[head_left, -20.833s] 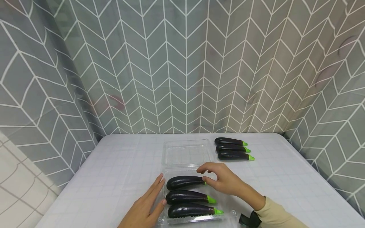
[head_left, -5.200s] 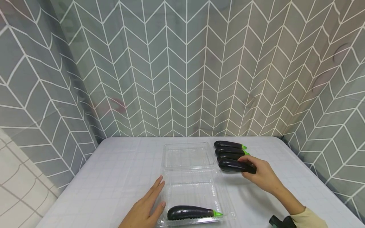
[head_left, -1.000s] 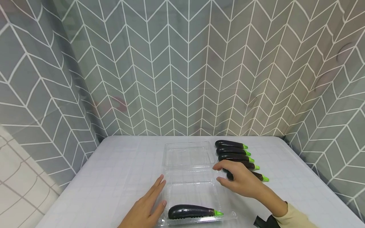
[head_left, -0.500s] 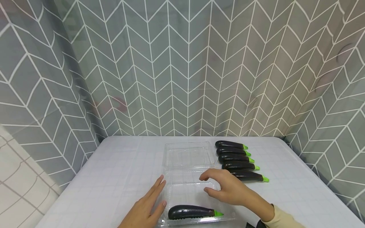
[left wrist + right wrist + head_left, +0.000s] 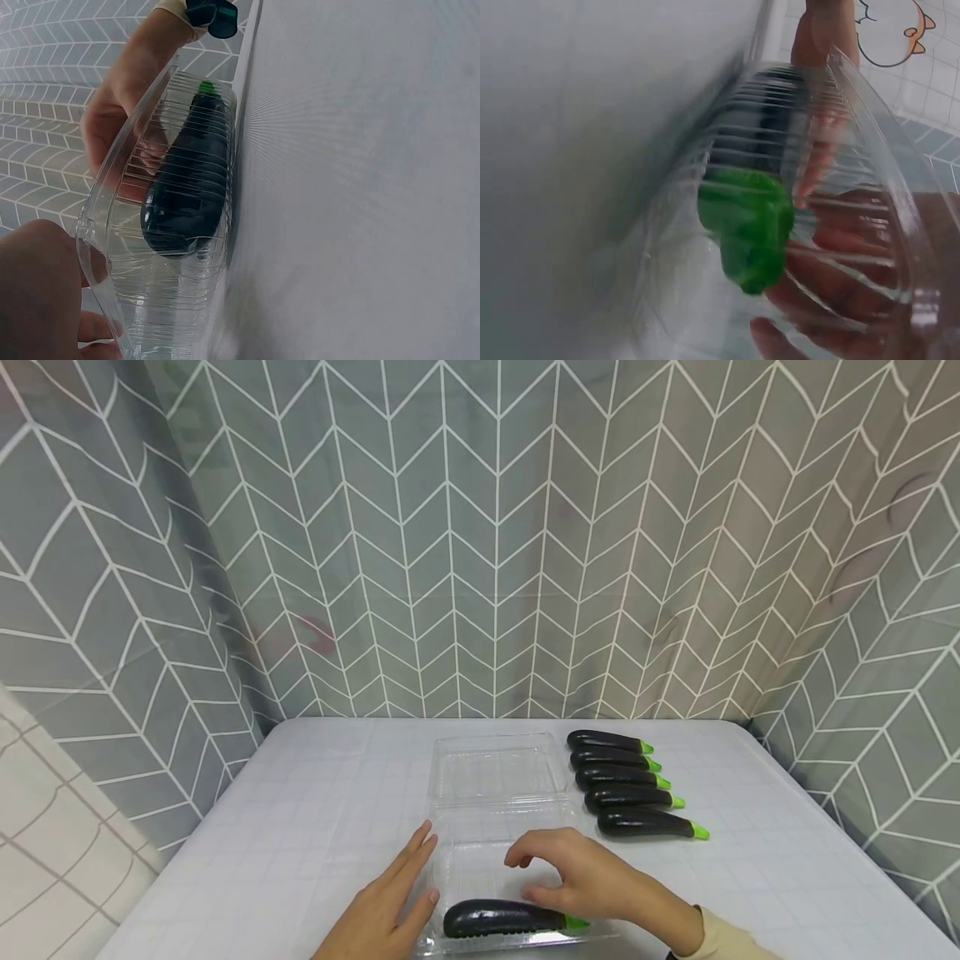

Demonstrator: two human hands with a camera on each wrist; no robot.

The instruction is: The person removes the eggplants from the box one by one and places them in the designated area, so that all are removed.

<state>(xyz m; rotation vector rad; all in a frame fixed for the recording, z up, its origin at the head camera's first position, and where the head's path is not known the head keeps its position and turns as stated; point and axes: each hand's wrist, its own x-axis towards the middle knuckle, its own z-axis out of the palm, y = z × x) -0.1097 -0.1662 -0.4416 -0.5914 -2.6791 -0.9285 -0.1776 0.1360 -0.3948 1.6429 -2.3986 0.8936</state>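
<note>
One dark purple eggplant point(image 5: 498, 917) with a green stem lies along the near side of a clear plastic clamshell box point(image 5: 480, 868). My right hand point(image 5: 573, 872) is over the box with thumb and fingers bent apart, the thumb overlapping the eggplant near its stem end in the head view. Nothing is held between those fingers. My left hand point(image 5: 386, 897) lies fairly straight along the box's left side. In the left wrist view its fingertips touch the clear rim point(image 5: 94, 247). The green stem point(image 5: 746, 225) shows through the ribbed wall in the right wrist view.
Several eggplants point(image 5: 633, 797) lie in a slanted row at the right of the box, stems to the right. The box's lid point(image 5: 491, 768) is folded back flat behind it. A white cloth covers the table point(image 5: 322, 810); patterned curtains point(image 5: 480, 543) surround it.
Over twenty seconds, two eggplants left the box for the row at the right. In the last second, my right hand moved from the row leftward and nearer, over the remaining eggplant. The left hand stayed put.
</note>
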